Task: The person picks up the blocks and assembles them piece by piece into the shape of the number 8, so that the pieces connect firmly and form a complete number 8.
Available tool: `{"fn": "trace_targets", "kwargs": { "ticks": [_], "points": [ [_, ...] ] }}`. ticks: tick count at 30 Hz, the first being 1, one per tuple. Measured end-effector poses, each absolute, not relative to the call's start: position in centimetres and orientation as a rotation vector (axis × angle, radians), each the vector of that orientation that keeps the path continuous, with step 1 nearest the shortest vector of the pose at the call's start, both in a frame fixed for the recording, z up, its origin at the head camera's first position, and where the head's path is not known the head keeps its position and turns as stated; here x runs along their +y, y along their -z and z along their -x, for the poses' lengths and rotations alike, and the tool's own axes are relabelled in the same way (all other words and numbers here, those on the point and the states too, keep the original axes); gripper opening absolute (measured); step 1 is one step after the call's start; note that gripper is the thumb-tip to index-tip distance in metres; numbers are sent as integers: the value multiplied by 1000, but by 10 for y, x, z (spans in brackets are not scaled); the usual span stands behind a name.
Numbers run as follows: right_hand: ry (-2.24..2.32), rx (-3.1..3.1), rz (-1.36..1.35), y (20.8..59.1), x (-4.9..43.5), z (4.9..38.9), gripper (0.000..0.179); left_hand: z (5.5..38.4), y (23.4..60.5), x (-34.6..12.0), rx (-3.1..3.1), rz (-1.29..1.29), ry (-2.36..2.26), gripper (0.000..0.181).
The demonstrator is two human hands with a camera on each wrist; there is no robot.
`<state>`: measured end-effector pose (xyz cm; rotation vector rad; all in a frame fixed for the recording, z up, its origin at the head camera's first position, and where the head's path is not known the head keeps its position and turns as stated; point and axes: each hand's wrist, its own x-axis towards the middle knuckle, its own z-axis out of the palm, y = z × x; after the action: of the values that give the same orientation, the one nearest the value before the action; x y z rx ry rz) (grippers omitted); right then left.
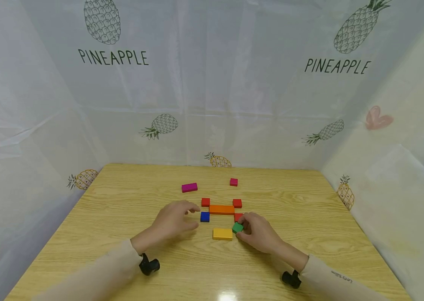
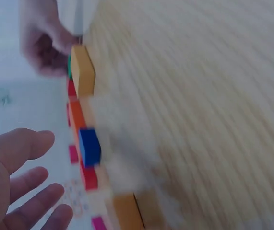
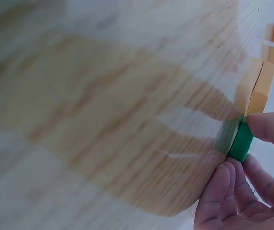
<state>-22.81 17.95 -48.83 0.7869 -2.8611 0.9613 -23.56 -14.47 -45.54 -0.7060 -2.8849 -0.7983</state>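
Observation:
My right hand [image 1: 259, 232] pinches a green block [image 1: 237, 227] between thumb and fingers. In the right wrist view the green block [image 3: 241, 140] is low at the table surface, its end close to a yellow block [image 3: 260, 91]. That yellow block [image 1: 222, 234] lies just left of the green one in the head view. My left hand [image 1: 174, 219] hovers with fingers spread and thumb apart, holding nothing. Nearest to its fingertips is a blue block [image 1: 205, 217]. An orange bar [image 1: 221, 210] lies between red blocks, including an upper-left red block [image 1: 205, 202] and an upper-right one [image 1: 237, 203].
Farther back lie a magenta bar [image 1: 189, 187] and a small pink block [image 1: 233, 182]. A yellow-orange block [image 2: 127, 211] shows low in the left wrist view. Behind the wooden table [image 1: 140, 179] hangs a pineapple-print sheet [image 1: 227, 83].

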Motion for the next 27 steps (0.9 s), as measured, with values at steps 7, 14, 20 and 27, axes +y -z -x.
{"fn": "trace_targets", "kwargs": {
  "ticks": [7,14,20,27],
  "points": [
    [-954,-2862,-788,488,179,229,20,240,456,-181,-2925,714,636,44],
    [-969,-2862,-781,487,179,229,20,243,461,-201,-2935,772,608,42],
    [-960,-2862,-782,488,179,229,20,244,462,-202,-2920,838,541,33],
    [-959,-2857,-781,488,179,229,21,247,463,-200,-2931,818,502,28]
  ]
}}
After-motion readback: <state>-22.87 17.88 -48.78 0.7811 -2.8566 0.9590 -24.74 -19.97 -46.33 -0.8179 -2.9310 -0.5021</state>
